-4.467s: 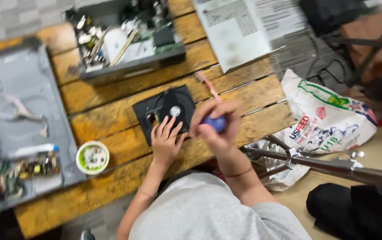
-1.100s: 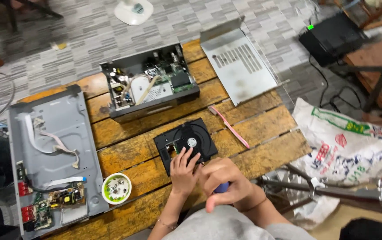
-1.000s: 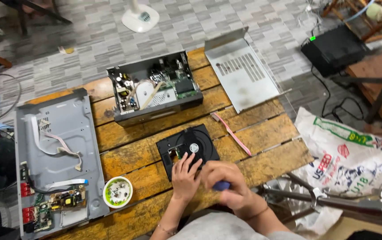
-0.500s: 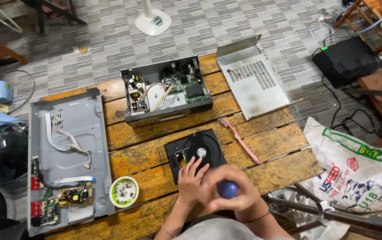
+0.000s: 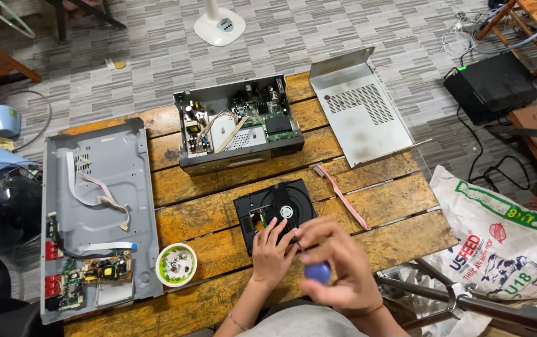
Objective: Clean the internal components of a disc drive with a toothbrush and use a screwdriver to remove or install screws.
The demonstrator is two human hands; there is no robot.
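A black disc-drive module lies on the wooden slat table, with a round hub at its middle. My left hand rests flat on the module's near edge, fingers spread. My right hand hovers just right of it, closed around a tool with a blue rounded handle; the tool's tip is hidden behind my fingers. A pink toothbrush lies to the right of the module.
An opened grey player chassis with circuit boards stands behind. A grey base pan with ribbon cables lies left, a small round tub of screws beside it. A metal cover overhangs the table's right side. A printed sack lies on the floor.
The view has pulled back and tilted up, showing more floor and table. My hands have stayed on the black module, with the blue-handled tool still in my right hand.
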